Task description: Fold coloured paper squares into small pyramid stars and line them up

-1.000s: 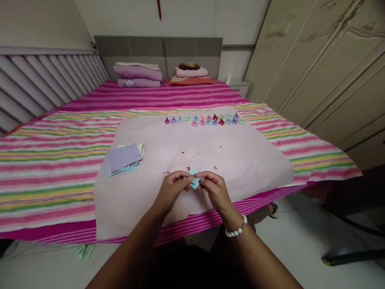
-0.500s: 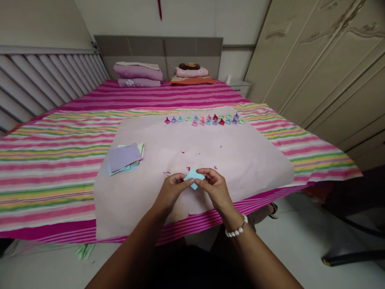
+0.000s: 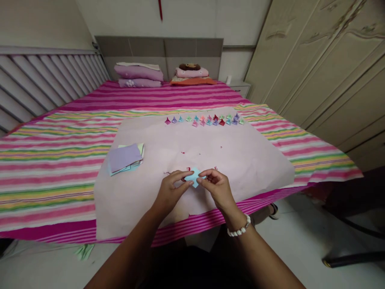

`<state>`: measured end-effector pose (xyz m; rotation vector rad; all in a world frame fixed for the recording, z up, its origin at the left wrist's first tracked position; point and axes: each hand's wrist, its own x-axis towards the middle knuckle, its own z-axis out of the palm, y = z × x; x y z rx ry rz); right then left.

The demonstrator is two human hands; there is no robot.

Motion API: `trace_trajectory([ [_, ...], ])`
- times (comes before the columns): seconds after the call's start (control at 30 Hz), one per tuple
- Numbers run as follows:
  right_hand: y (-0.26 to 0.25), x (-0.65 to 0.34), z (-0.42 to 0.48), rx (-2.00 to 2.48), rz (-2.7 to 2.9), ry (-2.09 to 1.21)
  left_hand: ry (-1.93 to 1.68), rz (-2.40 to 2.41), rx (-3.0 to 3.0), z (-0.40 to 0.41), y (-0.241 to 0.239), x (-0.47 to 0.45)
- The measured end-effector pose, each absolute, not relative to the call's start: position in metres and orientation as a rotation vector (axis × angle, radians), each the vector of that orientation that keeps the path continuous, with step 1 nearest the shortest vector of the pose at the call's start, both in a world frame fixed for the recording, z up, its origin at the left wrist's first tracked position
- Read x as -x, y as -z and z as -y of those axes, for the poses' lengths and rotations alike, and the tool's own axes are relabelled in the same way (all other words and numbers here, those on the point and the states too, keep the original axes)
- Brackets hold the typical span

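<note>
Just below the middle of the frame, the left hand point(image 3: 172, 188) and the right hand point(image 3: 217, 188) pinch one light-blue folded paper point(image 3: 195, 177) between thumbs and fingers, one at each side, above a large pale sheet point(image 3: 141, 208). If the thumbs pull unevenly, a crease could slip out of line or the thin paper could tear; a loosened grip on one side could let a fold spring back. A careless forearm sweep toward the left could also skew the stack of coloured paper squares point(image 3: 124, 157). Counting up: two hands, one paper held, one stack at centre left whose squares cannot be counted, and roughly nineteen small folded paper pieces point(image 3: 221, 122) above centre, about eleven behind and eight in front, some overlapping. Around five dark-red scraps point(image 3: 183, 152) lie scattered near and above the hands, and one white bead bracelet point(image 3: 239, 231) circles the right wrist.
</note>
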<state>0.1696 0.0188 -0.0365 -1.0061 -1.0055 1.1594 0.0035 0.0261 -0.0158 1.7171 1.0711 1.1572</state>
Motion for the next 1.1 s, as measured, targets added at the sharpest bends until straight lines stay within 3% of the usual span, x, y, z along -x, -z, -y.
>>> trace_trajectory([
  [0.63,0.0335,-0.1711,-0.0205,1.053,1.315,-0.924,-1.110,-1.140,-1.808,-0.0307,0.0177,-0.0036],
  [0.83,0.0329,-0.1725,-0.0203,1.041,1.237,-1.120,-1.092,-1.121,-1.282,-0.0289,0.0167,-0.0079],
  [1.1,0.0375,-0.1700,-0.0207,1.016,0.976,-1.318,-1.164,-1.081,-1.060,-0.0301,0.0251,-0.0096],
])
